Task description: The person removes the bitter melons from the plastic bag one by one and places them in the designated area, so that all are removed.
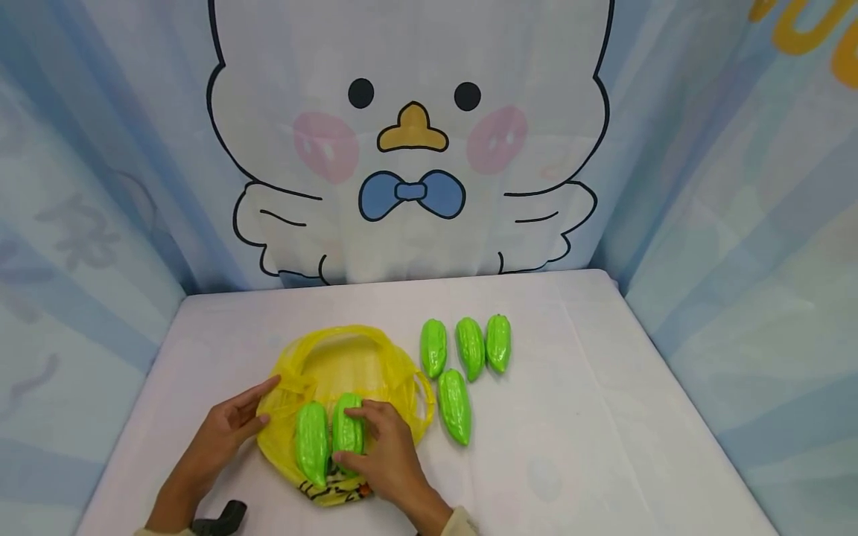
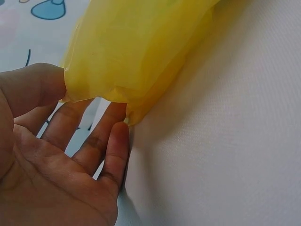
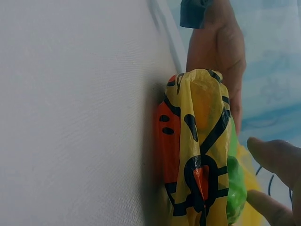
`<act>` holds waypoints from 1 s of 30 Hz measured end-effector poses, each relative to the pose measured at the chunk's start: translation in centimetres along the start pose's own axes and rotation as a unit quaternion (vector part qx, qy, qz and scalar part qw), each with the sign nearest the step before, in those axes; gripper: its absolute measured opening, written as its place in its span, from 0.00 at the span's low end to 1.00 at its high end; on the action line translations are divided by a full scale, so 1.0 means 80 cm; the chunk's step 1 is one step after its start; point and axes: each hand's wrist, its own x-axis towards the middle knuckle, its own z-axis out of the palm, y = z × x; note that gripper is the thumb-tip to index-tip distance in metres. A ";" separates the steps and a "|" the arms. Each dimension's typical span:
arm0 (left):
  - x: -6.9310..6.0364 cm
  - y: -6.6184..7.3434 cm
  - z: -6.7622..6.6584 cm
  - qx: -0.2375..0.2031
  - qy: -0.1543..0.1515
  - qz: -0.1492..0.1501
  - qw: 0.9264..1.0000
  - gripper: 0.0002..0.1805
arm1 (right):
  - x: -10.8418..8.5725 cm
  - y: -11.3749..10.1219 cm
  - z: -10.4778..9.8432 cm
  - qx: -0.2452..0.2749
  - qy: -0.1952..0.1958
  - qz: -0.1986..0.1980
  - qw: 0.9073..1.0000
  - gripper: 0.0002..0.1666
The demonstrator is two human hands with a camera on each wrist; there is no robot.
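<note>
A yellow plastic bag (image 1: 335, 365) lies spread on the table, its lower part printed in black and orange. Two shiny green bitter melons lie side by side on it: a left one (image 1: 312, 444) and a right one (image 1: 348, 435). My right hand (image 1: 392, 455) holds the right melon between thumb and fingers. Up close, a fingertip touches the green skin (image 3: 235, 193) behind the printed bag (image 3: 197, 155). At the bag's left edge, my left hand (image 1: 228, 432) touches the film with fingers extended, thumb and fingers (image 2: 66, 120) apart around the yellow edge (image 2: 131, 61).
Several more bitter melons (image 1: 455, 407) lie right of the bag, most grouped farther back. A white cloth covers the table (image 1: 570, 447). Behind hangs a curtain (image 1: 415, 238) with a cartoon bird, and curtains flank both sides. A dark strap (image 1: 221, 519) shows by the left wrist.
</note>
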 end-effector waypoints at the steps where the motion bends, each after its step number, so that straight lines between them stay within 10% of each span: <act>1: 0.000 0.000 0.000 0.001 0.000 0.000 1.000 0.41 | 0.000 0.001 0.001 -0.003 0.001 0.003 1.000 0.34; 30: -0.001 -0.002 -0.001 0.011 0.002 -0.014 1.000 0.41 | -0.001 -0.013 -0.015 0.070 0.033 0.010 0.997 0.35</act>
